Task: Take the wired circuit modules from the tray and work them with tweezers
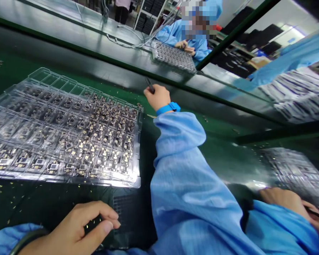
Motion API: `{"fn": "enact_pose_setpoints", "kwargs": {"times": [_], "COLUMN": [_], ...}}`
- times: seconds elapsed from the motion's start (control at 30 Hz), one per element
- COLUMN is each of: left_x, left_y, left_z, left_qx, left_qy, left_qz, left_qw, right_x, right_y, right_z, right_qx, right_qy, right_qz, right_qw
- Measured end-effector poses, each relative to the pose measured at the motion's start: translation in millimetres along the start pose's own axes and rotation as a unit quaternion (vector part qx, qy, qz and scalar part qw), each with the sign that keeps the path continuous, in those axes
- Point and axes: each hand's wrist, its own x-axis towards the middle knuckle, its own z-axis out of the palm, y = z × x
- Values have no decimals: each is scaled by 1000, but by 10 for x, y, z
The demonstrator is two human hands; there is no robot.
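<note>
Currently, the right hand point(159, 97) grasps a slim dark tool point(150, 85) near the far edge of the worktop point(223, 152), beside the far right corner of at least 2 overlapping clear trays point(134, 181). These sit toward the worktop's left, loaded with small circuit boards point(103, 138). Released, the left hand point(81, 224) curls loosely near their front edge.

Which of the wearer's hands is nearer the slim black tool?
Right. The right hand grips the slim black tool; the left hand is well away from it, in front of the clear plastic trays of circuit boards.
</note>
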Motion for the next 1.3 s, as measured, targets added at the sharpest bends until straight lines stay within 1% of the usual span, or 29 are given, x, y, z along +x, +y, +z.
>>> {"fn": "enact_pose_setpoints", "kwargs": {"times": [0.07, 0.13, 0.2, 0.27, 0.37, 0.53, 0.6, 0.67, 0.73, 0.83, 0.9, 0.93, 0.97, 1.03, 1.07, 1.1, 1.13, 1.23, 1.3], "left_x": [11, 18, 19, 17, 14, 22, 26, 33, 45, 72, 91, 100, 107, 116, 120, 124, 129, 146, 152], "left_y": [-1, -12, -19, -10, 34, 81, 81, 81, 82, 57, 3, -35, -77, -162, -200, -233, -260, -309, -327], "left_z": [5, 5, 4, 6, 23, 71, 71, 55, 33, 13, 21, 31, 44, 74, 88, 101, 111, 120, 114], "left_qx": [0, 1, 0, -5, -13, -30, -32, -41, -57, -77, -84, -86, -88, -95, -97, -99, -99, -94, -89], "left_qy": [-8, -2, 10, 22, 36, 66, 61, 52, 41, 19, 1, -8, -16, -24, -24, -22, -18, -13, -14], "left_qz": [3, 3, -2, -15, -34, -44, -35, -20, -9, -4, 5, 15, 26, 44, 48, 48, 44, 38, 27], "left_qw": [1000, 1000, 1000, 1000, 999, 996, 997, 998, 997, 997, 996, 996, 996, 994, 994, 994, 994, 995, 996], "right_x": [104, 147, 152, 140, 116, 164, 218, 258, 264, 227, 222, 236, 263, 348, 399, 452, 501, 618, 674], "right_y": [249, 375, 401, 379, 338, 227, 101, -82, -297, -597, -761, -839, -920, -1108, -1219, -1341, -1468, -1831, -2013], "right_z": [119, 278, 419, 501, 516, 374, 299, 239, 203, 169, 137, 121, 109, 120, 151, 202, 273, 561, 754], "right_qx": [4, 12, 19, 25, 34, 41, 38, 35, 31, 18, 8, 3, -2, -14, -20, -26, -33, -49, -59], "right_qy": [-47, -83, -100, -106, -110, -84, -76, -89, -130, -197, -206, -192, -163, -78, -43, -27, -35, -134, -181], "right_qz": [35, 42, 44, 42, 29, -15, -36, -68, -114, -178, -204, -212, -220, -242, -259, -278, -297, -329, -331], "right_qw": [998, 996, 994, 993, 993, 995, 996, 993, 984, 964, 957, 958, 962, 967, 965, 960, 954, 933, 924]}}
